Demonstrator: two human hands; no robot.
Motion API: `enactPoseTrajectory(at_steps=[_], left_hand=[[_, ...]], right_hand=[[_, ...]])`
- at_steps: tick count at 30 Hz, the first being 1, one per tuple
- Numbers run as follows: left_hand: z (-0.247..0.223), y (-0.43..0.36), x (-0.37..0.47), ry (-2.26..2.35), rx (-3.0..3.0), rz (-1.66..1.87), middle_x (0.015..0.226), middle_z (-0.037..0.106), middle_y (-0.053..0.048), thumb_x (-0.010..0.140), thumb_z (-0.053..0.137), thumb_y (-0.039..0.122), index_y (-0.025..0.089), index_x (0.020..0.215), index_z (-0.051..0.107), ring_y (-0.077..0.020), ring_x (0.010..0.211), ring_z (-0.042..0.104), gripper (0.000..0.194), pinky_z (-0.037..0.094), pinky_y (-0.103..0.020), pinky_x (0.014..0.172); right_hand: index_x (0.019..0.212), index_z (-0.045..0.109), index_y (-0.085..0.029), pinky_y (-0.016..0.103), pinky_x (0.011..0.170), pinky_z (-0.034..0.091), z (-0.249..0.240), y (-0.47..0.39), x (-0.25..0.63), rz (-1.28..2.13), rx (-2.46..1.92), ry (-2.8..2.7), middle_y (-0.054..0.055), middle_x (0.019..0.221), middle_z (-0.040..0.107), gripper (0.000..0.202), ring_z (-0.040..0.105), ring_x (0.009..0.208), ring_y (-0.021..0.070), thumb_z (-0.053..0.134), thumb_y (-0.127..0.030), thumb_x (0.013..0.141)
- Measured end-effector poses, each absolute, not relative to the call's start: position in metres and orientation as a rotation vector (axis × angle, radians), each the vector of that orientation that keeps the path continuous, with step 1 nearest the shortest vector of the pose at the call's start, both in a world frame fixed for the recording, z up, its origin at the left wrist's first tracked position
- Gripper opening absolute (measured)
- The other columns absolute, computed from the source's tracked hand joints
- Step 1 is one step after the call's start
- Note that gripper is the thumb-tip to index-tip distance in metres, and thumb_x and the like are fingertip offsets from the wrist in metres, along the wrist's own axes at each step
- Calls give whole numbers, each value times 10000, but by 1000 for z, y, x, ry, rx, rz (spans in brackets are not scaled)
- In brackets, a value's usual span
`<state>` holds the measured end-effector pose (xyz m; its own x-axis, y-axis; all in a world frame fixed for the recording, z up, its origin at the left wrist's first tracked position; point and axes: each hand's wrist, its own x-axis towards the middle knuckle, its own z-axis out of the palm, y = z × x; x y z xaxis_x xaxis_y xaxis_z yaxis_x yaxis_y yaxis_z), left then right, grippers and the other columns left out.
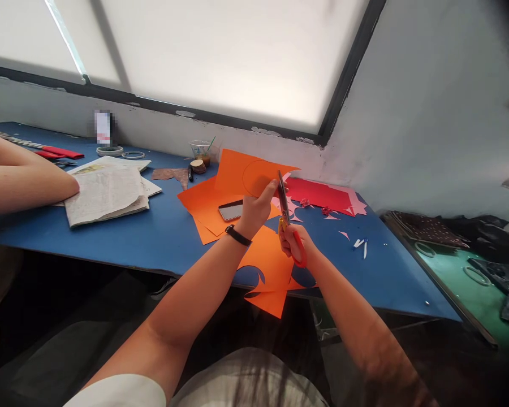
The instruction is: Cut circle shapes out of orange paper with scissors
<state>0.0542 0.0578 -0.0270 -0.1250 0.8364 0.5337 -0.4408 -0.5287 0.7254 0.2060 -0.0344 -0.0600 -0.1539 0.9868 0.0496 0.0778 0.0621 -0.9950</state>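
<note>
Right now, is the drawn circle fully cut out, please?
No: the circle lies within the orange sheet, its visible outline uncut; the left hand hides part.

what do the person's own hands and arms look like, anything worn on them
Both the left hand and the right hand are without gloves. A narrow black strap, perhaps a watch's, circles the left wrist. The right wrist shows no band. A plain whitish sleeve ends above the left elbow; no right sleeve is in view.

On the table's left I see newspapers; on its far side, a plastic cup near a wood slice.
</note>
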Motion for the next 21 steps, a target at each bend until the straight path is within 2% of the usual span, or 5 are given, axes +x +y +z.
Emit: enactPoseTrajectory(at_steps=[4, 9, 16, 21], left_hand=[[-25, 58, 55, 429, 1226, 1777, 1040, 957, -99, 1124, 930, 600, 279, 931, 946, -334, 1070, 961, 374, 790, -482, 1083], [-25, 60, 57, 378, 1204, 1791, 1029, 969, -83, 1120, 945, 587, 296, 930, 952, -323, 1023, 956, 348, 789, -475, 1048], [-23, 59, 56, 371, 1188, 1796, 1030, 954, -79, 1107, 953, 545, 281, 929, 920, -300, 1032, 941, 320, 771, -442, 1038], [-19, 58, 57, 392, 1166, 1770, 1020, 937, -110, 1074, 951, 615, 263, 925, 876, -336, 1037, 952, 390, 784, -478, 1013]], right_hand=[[819, 466, -324, 268, 467, 283, -62, -33, 206, 1235, -1167, -1391, -119, 635, 338, 996, 232, 538, 97, 895, -1219, 726], [809, 455, -323, 260, 456, 273, -63, -33, 204, 1228, -1186, -1364, -107, 635, 359, 921, 265, 522, 100, 953, -1097, 784], [792, 479, -317, 264, 457, 283, -59, -35, 204, 1230, -1185, -1362, -107, 631, 368, 910, 261, 522, 89, 972, -1081, 769], [819, 435, -332, 263, 452, 289, -59, -34, 204, 1238, -1183, -1357, -112, 624, 340, 879, 250, 528, 99, 986, -1016, 789]])
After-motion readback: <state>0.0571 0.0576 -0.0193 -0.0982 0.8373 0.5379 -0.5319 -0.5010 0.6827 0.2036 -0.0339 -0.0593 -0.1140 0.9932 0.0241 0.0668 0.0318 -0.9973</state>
